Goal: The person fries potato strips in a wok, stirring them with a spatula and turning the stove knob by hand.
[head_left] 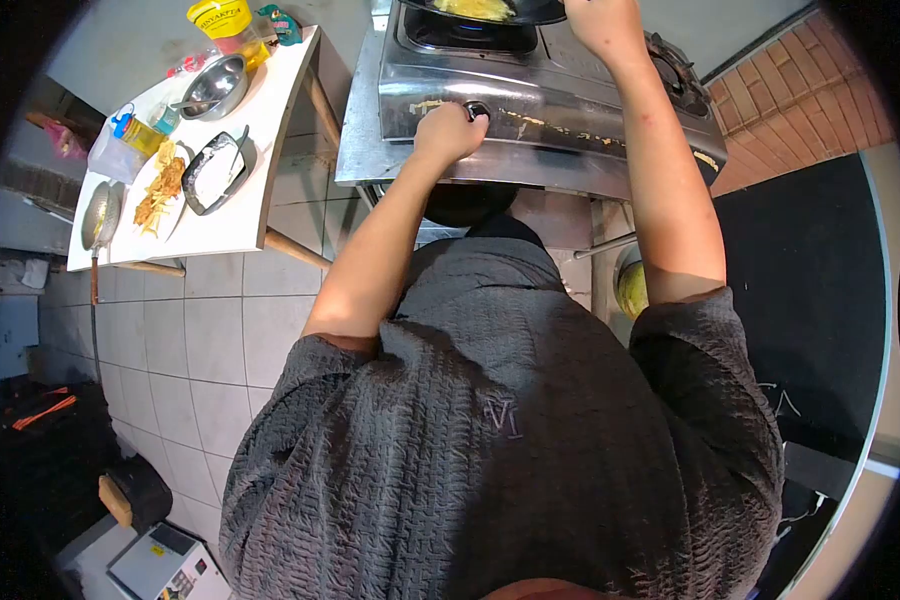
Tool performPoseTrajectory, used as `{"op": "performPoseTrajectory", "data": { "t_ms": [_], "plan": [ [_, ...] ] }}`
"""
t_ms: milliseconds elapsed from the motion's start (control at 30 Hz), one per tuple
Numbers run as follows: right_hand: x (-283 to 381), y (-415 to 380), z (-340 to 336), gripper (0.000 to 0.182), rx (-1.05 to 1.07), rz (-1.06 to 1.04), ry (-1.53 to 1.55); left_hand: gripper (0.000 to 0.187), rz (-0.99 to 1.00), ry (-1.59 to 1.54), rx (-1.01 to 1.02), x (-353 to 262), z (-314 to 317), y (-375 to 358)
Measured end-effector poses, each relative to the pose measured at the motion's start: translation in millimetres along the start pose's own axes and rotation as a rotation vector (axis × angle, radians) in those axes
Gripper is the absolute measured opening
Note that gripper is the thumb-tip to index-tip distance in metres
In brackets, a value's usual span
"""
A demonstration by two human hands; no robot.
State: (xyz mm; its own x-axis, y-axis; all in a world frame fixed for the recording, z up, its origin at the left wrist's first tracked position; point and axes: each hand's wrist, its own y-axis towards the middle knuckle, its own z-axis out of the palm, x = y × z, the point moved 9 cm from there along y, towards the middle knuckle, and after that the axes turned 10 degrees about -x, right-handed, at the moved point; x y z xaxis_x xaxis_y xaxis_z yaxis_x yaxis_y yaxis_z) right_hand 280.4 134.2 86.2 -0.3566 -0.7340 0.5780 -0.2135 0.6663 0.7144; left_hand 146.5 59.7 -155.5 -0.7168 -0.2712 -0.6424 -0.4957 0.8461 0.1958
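The left hand (448,135) pinches the knob (477,110) near the front edge of the gas stove (560,112); the right hand (605,25) grips the frying pan (542,13) above the stove's left end. Uneven tilting could spill the food (473,9).

The pan (526,13) is over the stove (555,95), right of the table (228,229)

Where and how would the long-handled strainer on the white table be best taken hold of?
Probably by the brown handle of the strainer, coming from the table edge at the bottom of the picture. The slim handle juts past that edge of the white table, so a grip could likely close around it there, while the round head lies on the tabletop.
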Motion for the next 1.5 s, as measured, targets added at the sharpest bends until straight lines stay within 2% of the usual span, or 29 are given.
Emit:
{"op": "performPoseTrajectory", "data": {
  "t_ms": [467,700,900,967,1000,1033,1133,1200,1233,1367,1400,1433,1500],
  "plan": [
    [-6.5,3.7,0.3,0.020,-0.019,-0.023,0.048,0.041,-0.024,-0.013,-0.004,-7.2,-9.0,-3.0],
    [-9.7,8.5,1.3,0.022,0.022,0.079,0.161,0.053,-0.045,-0.017,0.070,-3.1,-15.1,-8.0],
    [0.6,22.9,-7.8,0.023,0.026,0.171,0.073,0.060,-0.161,-0.103,0.148,9.6,-71.8,-19.7],
    [10.6,24.8,-14.9,0.023,0.008,0.235,0.006,0.057,-0.221,-0.117,0.149,14.0,-102.2,-26.5],
    [5.2,24.6,-13.8,0.023,-0.029,0.271,0.088,0.052,-0.250,-0.169,0.086,25.8,-111.7,-27.1],
    [-1.2,21.5,-13.7,0.023,-0.033,0.286,0.084,0.055,-0.285,-0.191,0.123,34.6,-120.2,-28.2],
    [-1.1,25.6,-15.9,0.028,-0.046,0.254,-0.017,0.050,-0.211,-0.127,0.008,49.7,-157.1,-20.9],
    [8.4,22.0,-19.2,0.028,-0.063,0.235,-0.049,0.041,-0.342,-0.179,0.037,73.8,-164.7,-18.0],
    [11.4,20.9,-19.5,0.029,-0.079,0.216,-0.075,0.041,-0.342,-0.177,0.038,79.1,-168.6,-14.1],
    [-6.7,4.3,-17.0,0.023,-0.058,0.379,-0.008,0.034,-0.400,-0.380,-0.010,86.7,-183.1,-6.1],
    [-13.7,4.5,-15.5,0.024,-0.111,0.296,0.043,0.034,-0.464,-0.357,-0.057,93.6,-188.8,-3.6],
    [-26.0,8.4,-7.7,0.024,-0.086,0.375,0.053,0.033,-0.531,-0.336,-0.110,98.3,-189.8,11.3],
    [-37.2,22.0,2.3,0.023,-0.097,0.283,-0.020,0.032,-0.549,-0.384,-0.121,99.4,-187.5,26.1]
  ]
}}
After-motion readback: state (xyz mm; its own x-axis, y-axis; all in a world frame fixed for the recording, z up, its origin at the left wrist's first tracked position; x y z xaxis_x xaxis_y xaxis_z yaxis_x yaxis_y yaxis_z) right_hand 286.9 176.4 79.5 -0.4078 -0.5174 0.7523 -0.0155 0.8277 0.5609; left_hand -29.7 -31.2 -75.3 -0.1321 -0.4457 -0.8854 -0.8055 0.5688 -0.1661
